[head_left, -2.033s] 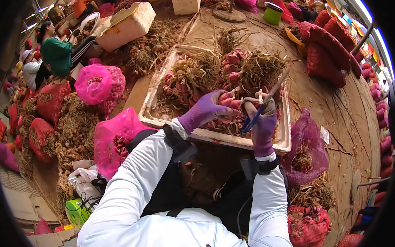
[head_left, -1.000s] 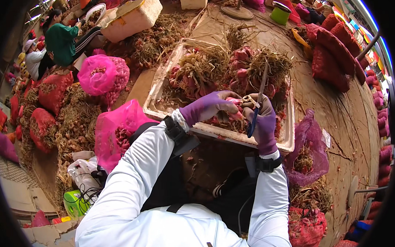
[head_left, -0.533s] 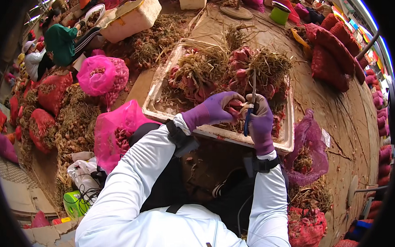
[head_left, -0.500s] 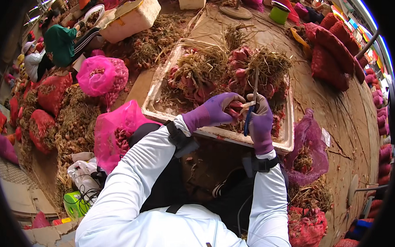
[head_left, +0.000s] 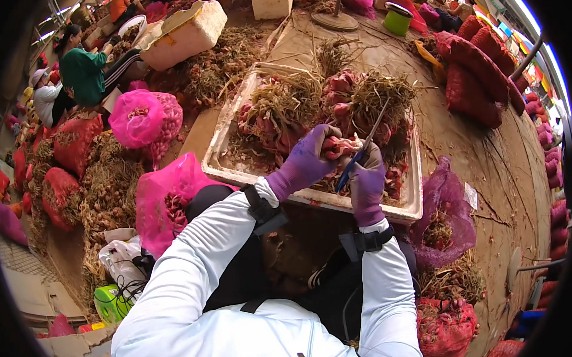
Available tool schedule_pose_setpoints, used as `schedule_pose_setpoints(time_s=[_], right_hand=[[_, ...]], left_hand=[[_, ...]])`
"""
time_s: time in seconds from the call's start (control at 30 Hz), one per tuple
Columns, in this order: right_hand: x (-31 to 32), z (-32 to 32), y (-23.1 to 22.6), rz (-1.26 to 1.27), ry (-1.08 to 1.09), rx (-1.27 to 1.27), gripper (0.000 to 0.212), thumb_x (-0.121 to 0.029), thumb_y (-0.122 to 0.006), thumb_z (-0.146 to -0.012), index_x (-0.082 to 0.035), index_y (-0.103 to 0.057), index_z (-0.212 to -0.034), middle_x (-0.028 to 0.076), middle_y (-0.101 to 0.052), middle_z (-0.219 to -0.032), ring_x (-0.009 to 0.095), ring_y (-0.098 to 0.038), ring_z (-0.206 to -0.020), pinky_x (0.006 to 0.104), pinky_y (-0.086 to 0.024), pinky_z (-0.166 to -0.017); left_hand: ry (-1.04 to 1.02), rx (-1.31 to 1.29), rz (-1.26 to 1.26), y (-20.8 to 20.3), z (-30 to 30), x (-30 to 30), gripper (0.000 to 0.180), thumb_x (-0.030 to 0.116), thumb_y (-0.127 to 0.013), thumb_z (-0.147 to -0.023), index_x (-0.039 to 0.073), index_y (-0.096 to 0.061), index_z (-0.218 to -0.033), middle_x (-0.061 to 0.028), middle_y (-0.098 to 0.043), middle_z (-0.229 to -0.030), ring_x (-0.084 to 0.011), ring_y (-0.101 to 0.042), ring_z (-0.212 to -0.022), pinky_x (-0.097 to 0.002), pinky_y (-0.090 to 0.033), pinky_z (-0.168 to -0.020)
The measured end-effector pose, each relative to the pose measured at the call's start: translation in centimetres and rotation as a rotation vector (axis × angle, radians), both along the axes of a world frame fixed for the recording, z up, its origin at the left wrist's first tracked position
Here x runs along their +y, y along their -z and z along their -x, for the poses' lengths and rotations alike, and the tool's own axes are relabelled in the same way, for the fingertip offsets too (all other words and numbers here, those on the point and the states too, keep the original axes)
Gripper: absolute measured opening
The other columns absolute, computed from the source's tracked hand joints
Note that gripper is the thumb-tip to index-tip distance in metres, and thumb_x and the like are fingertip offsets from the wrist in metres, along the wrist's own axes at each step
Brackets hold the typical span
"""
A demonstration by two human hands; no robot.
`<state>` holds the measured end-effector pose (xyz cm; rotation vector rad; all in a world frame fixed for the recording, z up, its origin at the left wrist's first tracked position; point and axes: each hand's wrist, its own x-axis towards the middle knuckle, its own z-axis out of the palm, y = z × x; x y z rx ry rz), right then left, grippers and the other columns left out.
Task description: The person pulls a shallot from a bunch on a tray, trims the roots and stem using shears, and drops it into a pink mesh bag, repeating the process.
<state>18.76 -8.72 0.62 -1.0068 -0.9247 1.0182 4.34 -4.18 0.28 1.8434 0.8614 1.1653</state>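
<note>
Two dry-leaved bundles of reddish bulbs point(head_left: 282, 110) lie toward the far edge of the white tray point(head_left: 324, 200). Over its near half, the left hand point(head_left: 306, 160) is clamped on some pink bulbs point(head_left: 339, 148); just beside, the right hand point(head_left: 368, 179) grips a blue-handled cutting tool point(head_left: 349, 172).

Bulb bunches point(head_left: 280, 109) in tray point(head_left: 328, 200); mesh bag point(head_left: 447, 188) right, stalks point(head_left: 438, 231) seemingly inside.

In my left hand point(head_left: 307, 160) are pinkish-red shallots point(head_left: 339, 147), their pale, dry ends toward the right. Just beside them, my right hand point(head_left: 367, 181) grips a blue-handled cutting tool point(head_left: 359, 156), slanting, its long grey blade pointing far and right.
</note>
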Motion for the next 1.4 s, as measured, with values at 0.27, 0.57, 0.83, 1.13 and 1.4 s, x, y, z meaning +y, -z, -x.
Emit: schedule_pose_setpoints(time_s=[0.27, 0.57, 0.83, 1.13, 1.4], right_hand=[[0.1, -1.3, 0.7, 0.082, -0.011, 0.309, 0.03, 0.005, -0.058, -0.084, 0.0, -0.052, -0.113, 0.011, -0.066, -0.091, 0.017, -0.067, -0.07, 0.0267, -0.057, -0.061], [-0.1, -0.4, -1.2, 0.03, -0.058, 0.173, 0.034, -0.003, -0.062, -0.088, -0.001, -0.047, -0.118, 0.012, -0.066, -0.096, 0.015, -0.067, -0.077, 0.0262, -0.056, -0.068], [-0.1, -0.5, -0.5, 0.046, 0.017, -0.007, 0.039, 0.006, -0.064, -0.083, -0.002, -0.049, -0.118, 0.0, -0.058, -0.089, 0.006, -0.058, -0.077, 0.0195, -0.05, -0.067], [0.6, -2.5, 1.4, 0.037, -0.151, 0.391, 0.023, -0.006, -0.057, -0.089, -0.004, -0.054, -0.112, 0.003, -0.062, -0.093, 0.016, -0.065, -0.08, 0.0268, -0.056, -0.067], [1.3, -1.7, 1.2, -0.094, 0.274, -0.231, 0.035, 0.011, -0.058, -0.082, -0.004, -0.051, -0.112, 0.005, -0.06, -0.087, 0.016, -0.065, -0.074, 0.0322, -0.056, -0.058]], left_hand=[[0.19, 0.015, 0.211, -1.2, 0.6, 0.0, 0.056, 0.01, -0.076, -0.075, 0.003, -0.045, -0.121, -0.0053, -0.055, -0.109, -0.0145, -0.057, -0.101, -0.03, -0.048, -0.088], [0.25, -0.396, 0.754, -3.0, 1.3, -0.4, 0.046, 0.011, -0.07, -0.083, 0.006, -0.044, -0.122, 0.0005, -0.053, -0.107, -0.0065, -0.055, -0.093, -0.0204, -0.048, -0.074], [0.141, 0.082, 0.186, -1.0, 1.1, 0.7, 0.045, 0.005, -0.066, -0.081, 0.003, -0.045, -0.121, -0.0041, -0.056, -0.11, -0.008, -0.056, -0.098, -0.0238, -0.049, -0.083], [0.431, -0.37, 0.675, -1.6, 1.2, 0.7, 0.052, -0.003, -0.067, -0.075, 0.003, -0.049, -0.123, -0.0031, -0.057, -0.114, -0.0097, -0.056, -0.101, -0.0259, -0.048, -0.089], [0.391, -0.149, 0.573, -1.5, 0.4, -0.4, 0.073, 0.017, -0.075, -0.08, -0.002, -0.036, -0.139, -0.0085, -0.053, -0.126, -0.0139, -0.055, -0.11, -0.0281, -0.046, -0.095]])
